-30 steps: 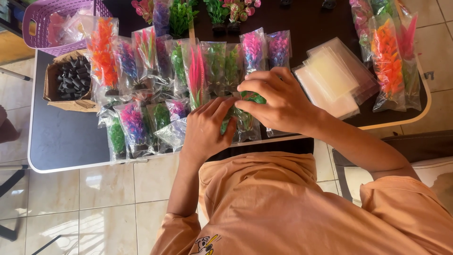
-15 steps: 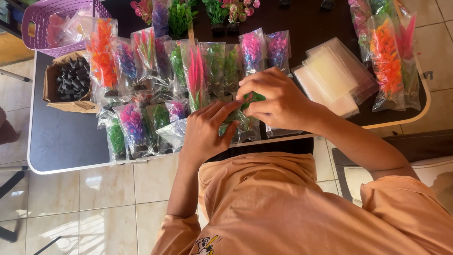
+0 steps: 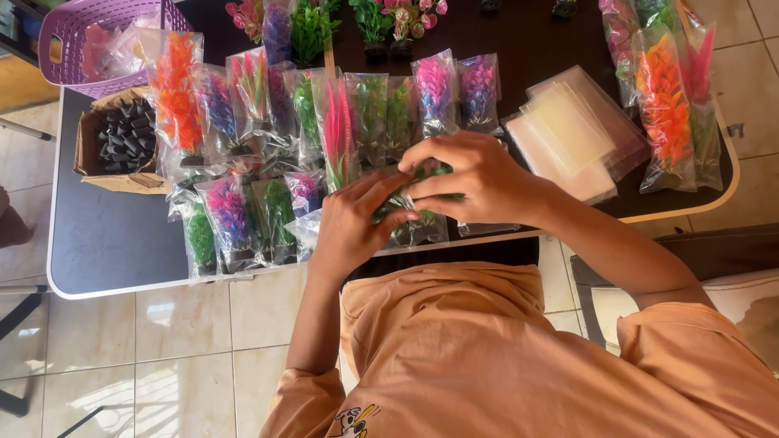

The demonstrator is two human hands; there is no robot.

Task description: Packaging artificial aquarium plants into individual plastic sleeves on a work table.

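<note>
My left hand [image 3: 353, 223] and my right hand [image 3: 479, 174] meet over the near edge of the dark table [image 3: 114, 243]. Between them they grip a green plastic plant [image 3: 422, 195] that sits partly inside a clear bag; my fingers hide most of it. Right behind and to the left of my hands lie several bagged plastic plants [image 3: 243, 154] in pink, purple, green and orange, packed closely side by side.
A stack of empty clear bags [image 3: 568, 138] lies to the right of my hands. Further right are tall orange and pink bagged plants [image 3: 669, 105]. A cardboard box of black bases [image 3: 122, 142] and a purple basket [image 3: 81, 36] stand at the far left. Loose plants [image 3: 381, 16] stand at the back.
My hands have stayed in the same spot; my left fingers have shifted slightly around the green plant and bag.
</note>
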